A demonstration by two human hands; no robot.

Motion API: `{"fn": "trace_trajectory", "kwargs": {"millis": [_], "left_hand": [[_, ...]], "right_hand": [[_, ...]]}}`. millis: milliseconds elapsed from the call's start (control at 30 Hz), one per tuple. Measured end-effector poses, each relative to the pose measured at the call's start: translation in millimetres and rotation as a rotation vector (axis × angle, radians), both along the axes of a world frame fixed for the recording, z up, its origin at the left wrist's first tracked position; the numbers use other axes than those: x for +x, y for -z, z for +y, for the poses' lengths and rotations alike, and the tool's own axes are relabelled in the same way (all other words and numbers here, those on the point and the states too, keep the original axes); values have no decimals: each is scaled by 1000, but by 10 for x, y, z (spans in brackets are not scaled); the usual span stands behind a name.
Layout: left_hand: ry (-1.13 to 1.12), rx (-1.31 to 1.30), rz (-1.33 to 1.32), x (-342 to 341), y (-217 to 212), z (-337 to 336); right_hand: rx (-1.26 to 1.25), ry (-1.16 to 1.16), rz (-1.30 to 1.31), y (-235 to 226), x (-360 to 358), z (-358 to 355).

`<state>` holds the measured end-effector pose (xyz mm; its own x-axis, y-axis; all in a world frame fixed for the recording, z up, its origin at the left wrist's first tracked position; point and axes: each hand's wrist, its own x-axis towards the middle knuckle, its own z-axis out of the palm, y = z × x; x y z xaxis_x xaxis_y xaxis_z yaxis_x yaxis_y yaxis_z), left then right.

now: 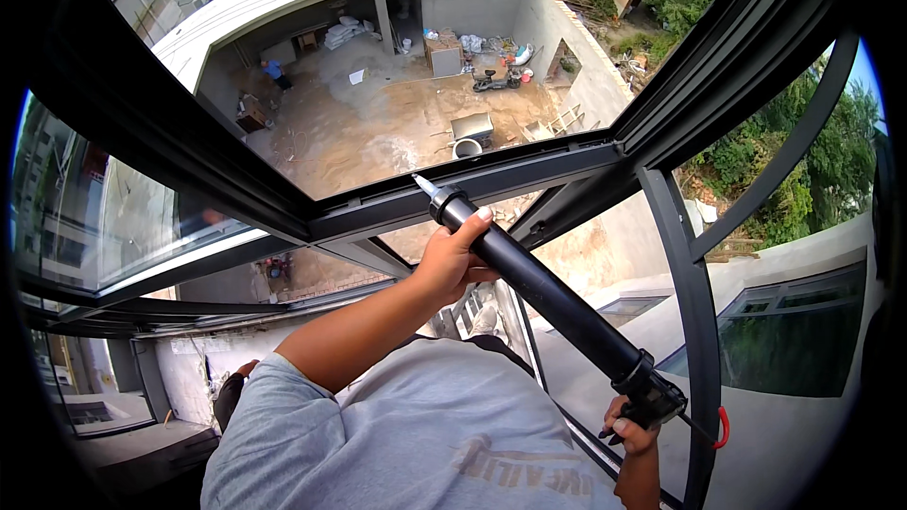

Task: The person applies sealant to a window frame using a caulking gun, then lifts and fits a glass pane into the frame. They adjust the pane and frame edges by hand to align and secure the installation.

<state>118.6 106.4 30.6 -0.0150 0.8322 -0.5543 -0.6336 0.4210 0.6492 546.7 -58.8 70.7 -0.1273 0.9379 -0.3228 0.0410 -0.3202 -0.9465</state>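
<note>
A long black caulking gun lies slantwise in front of me, from lower right up to the middle. My left hand is wrapped round the front part of its barrel, with the thumb on top. At the rear end, my right hand grips the handle; its fingers are partly hidden there. A red hooked rod end sticks out behind the handle. The pale pointed nozzle is at the lower bar of a dark window frame. Whether the tip touches the bar, I cannot tell.
Dark frame members surround me, with a curved black bar on the right. Far below lies a walled courtyard with a wheelbarrow, a scooter and a person in blue. A glass pane stands left.
</note>
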Motion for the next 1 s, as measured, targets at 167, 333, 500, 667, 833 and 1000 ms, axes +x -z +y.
{"fn": "trace_trajectory", "kwargs": {"millis": [167, 333, 500, 667, 833, 1000], "left_hand": [[82, -17, 20, 444, 0, 392], [161, 11, 38, 876, 30, 792], [212, 45, 33, 1276, 46, 1120], [239, 84, 45, 1568, 36, 1367], [243, 61, 93, 1711, 19, 1469], [264, 58, 72, 1755, -3, 1536]], "right_hand": [[3, 63, 58, -28, 293, 68], [23, 170, 79, -37, 510, 108], [0, 233, 197, 3, 691, 113], [2, 306, 264, -11, 826, 123], [18, 278, 380, -143, 724, 223], [40, 343, 390, -328, 503, 307]]}}
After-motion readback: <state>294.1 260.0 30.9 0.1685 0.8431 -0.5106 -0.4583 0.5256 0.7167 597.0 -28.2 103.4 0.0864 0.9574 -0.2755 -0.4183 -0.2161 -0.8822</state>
